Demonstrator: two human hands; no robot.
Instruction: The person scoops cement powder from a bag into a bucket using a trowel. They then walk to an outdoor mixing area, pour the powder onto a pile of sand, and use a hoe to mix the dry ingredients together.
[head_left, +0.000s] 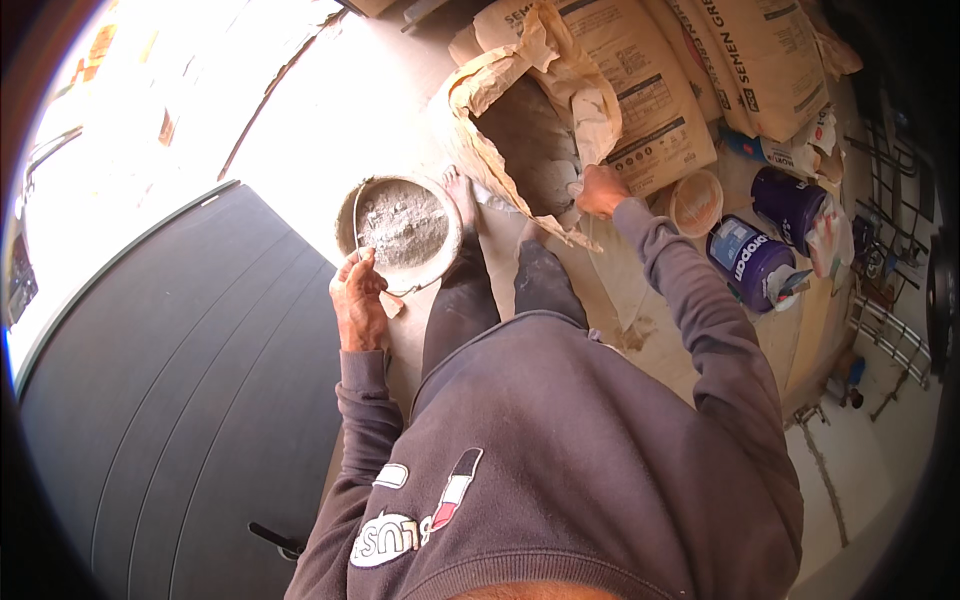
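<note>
My left hand (360, 300) grips the thin wire handle (355, 214) of a round bucket (454, 251). Grey cement-like powder (405, 225) with lumps fills much of that bucket. To its right stands a torn-open brown paper cement bag (480, 161), its top edge crumpled and folded outward. Grey powder (536, 142) lies inside the bag. My right hand (602, 192) is closed on the bag's near right rim; its fingertips are partly hidden there. My bare feet (459, 191) are between bucket and bag, the other one mostly hidden by the bag's rim.
Full cement bags (660, 112) lean behind the open one. At right are a small orange-stained tub (696, 204) and purple paint pails (750, 262). A dark grooved door (187, 390) with a lever handle (274, 538) fills the left. Another person (847, 382) appears far right.
</note>
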